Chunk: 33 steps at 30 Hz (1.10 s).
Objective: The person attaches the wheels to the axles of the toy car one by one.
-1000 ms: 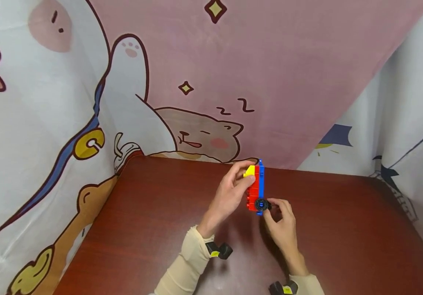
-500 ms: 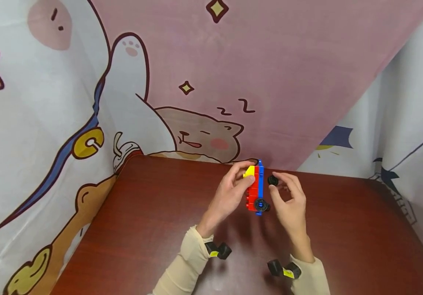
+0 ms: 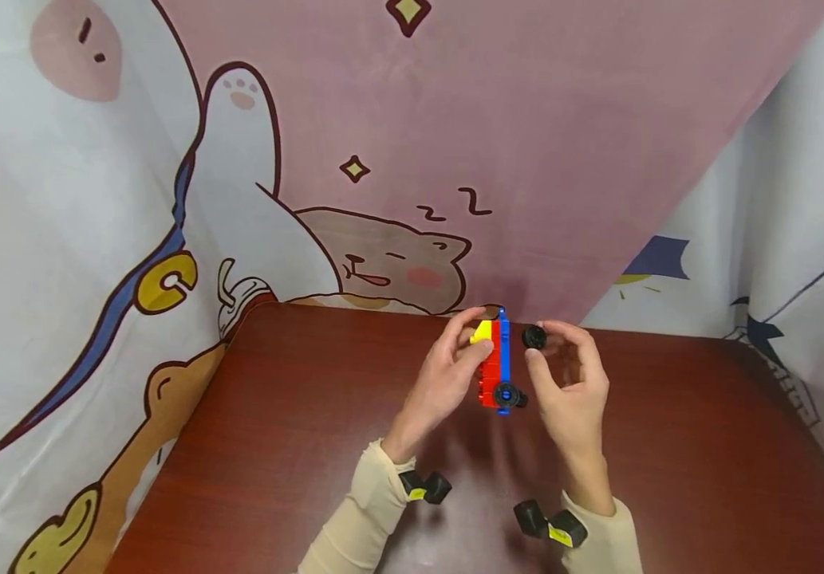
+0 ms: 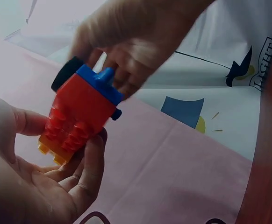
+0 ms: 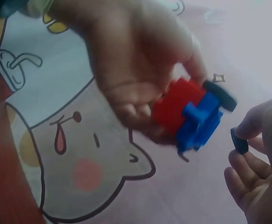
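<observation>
My left hand (image 3: 440,375) grips a toy car (image 3: 495,363) built of blocks, with its thumb on the near side. The car has red bricks, a yellow block at its upper end and a blue chassis (image 5: 199,123) facing right. Black wheels (image 3: 506,395) sit on the chassis at its lower end. Between thumb and fingertips my right hand (image 3: 573,399) pinches a loose black wheel (image 3: 534,336), a small gap to the right of the chassis's upper part. In the right wrist view, the loose wheel (image 5: 239,141) shows edge-on, apart from the car.
Both hands are above a dark red-brown table (image 3: 297,446). A printed cloth (image 3: 562,143) with cartoon animals hangs behind it and along its sides. Black wrist cameras (image 3: 426,486) are strapped at both sleeves.
My right hand has moved up from the car's lower wheels to beside its upper part, bringing the loose wheel into sight. My left hand and the car have hardly moved.
</observation>
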Tool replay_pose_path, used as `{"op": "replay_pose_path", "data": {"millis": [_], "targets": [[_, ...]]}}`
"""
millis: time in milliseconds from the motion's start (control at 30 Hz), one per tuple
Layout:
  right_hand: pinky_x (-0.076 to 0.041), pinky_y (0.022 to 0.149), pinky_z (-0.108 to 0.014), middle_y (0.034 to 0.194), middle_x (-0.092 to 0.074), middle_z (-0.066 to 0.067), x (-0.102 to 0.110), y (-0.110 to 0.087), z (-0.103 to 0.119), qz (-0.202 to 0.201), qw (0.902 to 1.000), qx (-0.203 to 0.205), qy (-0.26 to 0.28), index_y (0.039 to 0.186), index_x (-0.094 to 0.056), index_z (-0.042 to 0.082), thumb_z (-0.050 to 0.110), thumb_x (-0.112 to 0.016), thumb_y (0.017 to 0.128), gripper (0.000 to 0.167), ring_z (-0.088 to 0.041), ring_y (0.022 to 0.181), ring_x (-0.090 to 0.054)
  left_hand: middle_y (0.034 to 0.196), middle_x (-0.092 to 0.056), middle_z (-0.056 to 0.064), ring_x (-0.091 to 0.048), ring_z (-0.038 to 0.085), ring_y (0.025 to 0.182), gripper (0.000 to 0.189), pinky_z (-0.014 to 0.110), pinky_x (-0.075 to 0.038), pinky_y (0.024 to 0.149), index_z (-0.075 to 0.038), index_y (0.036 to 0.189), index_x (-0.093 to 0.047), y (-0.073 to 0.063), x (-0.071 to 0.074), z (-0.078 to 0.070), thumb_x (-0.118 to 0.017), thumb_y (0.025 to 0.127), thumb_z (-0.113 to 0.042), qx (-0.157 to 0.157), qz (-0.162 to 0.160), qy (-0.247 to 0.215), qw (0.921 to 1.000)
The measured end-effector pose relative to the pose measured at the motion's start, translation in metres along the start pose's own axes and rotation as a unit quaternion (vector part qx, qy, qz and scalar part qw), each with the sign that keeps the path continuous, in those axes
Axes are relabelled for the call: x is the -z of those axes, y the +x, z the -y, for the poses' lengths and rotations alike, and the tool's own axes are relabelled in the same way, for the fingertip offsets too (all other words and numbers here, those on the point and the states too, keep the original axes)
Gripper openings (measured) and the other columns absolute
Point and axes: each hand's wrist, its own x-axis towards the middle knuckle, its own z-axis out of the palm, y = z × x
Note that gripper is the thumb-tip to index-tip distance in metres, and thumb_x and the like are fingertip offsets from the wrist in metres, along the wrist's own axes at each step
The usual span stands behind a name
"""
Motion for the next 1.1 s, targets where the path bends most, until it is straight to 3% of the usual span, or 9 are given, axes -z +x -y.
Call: {"op": "replay_pose_path", "data": {"millis": [233, 433, 667, 867, 1100], "targets": [[-0.051, 0.081, -0.017, 0.117, -0.065, -0.008, -0.001, -0.001, 0.012, 0.021, 0.999, 0.011, 0.037, 0.121, -0.05, -0.021, -0.025, -0.063, 0.077, 0.046, -0.012, 0.091, -0.063, 0.132, -0.063, 0.012, -0.067, 0.026, 0.113, 0.044, 0.034, -0.056, 0.094, -0.018, 0.144, -0.047, 0.001, -0.003, -0.002, -0.054, 0.101, -0.022, 0.007, 0.009, 0.006, 0.9999], [-0.05, 0.081, -0.018, 0.117, -0.062, -0.008, -0.004, 0.0, 0.013, 0.026, 0.9995, 0.017, -0.001, 0.12, -0.053, -0.018, -0.024, -0.066, 0.075, 0.047, -0.011, 0.088, -0.062, 0.124, -0.064, 0.011, -0.067, 0.022, 0.106, 0.041, 0.028, -0.056, 0.089, -0.021, 0.142, -0.051, 0.002, -0.004, -0.002, -0.055, 0.101, -0.023, -0.015, 0.011, 0.024, 0.9995], [-0.049, 0.079, -0.018, 0.111, -0.058, -0.021, -0.005, 0.0, 0.009, 0.032, 0.9983, 0.031, -0.039, 0.118, -0.058, -0.016, -0.024, -0.068, 0.073, 0.047, -0.01, 0.086, -0.058, 0.124, -0.064, 0.005, -0.065, 0.014, 0.097, 0.037, 0.024, -0.055, 0.085, -0.027, 0.138, -0.054, 0.002, -0.005, 0.001, -0.055, 0.102, -0.025, -0.038, 0.008, 0.047, 0.9982], [-0.048, 0.079, -0.017, 0.112, -0.059, -0.025, -0.007, -0.001, 0.011, 0.053, 0.9959, 0.039, -0.062, 0.116, -0.064, -0.012, -0.023, -0.07, 0.072, 0.046, -0.011, 0.09, -0.056, 0.124, -0.059, 0.007, -0.064, 0.014, 0.097, 0.035, 0.024, -0.056, 0.083, -0.026, 0.14, -0.048, -0.001, -0.007, 0.001, -0.046, 0.106, -0.026, -0.045, 0.015, 0.069, 0.9965], [-0.048, 0.079, -0.018, 0.108, -0.058, -0.03, -0.016, 0.003, 0.037, 0.066, 0.9945, 0.055, -0.059, 0.112, -0.064, -0.015, -0.023, -0.066, 0.073, 0.04, -0.012, 0.089, -0.056, 0.126, -0.051, 0.01, -0.058, 0.014, 0.099, 0.035, 0.023, -0.05, 0.087, -0.02, 0.14, -0.036, -0.002, -0.017, 0.005, -0.032, 0.107, -0.032, -0.039, 0.009, 0.05, 0.998]]}}
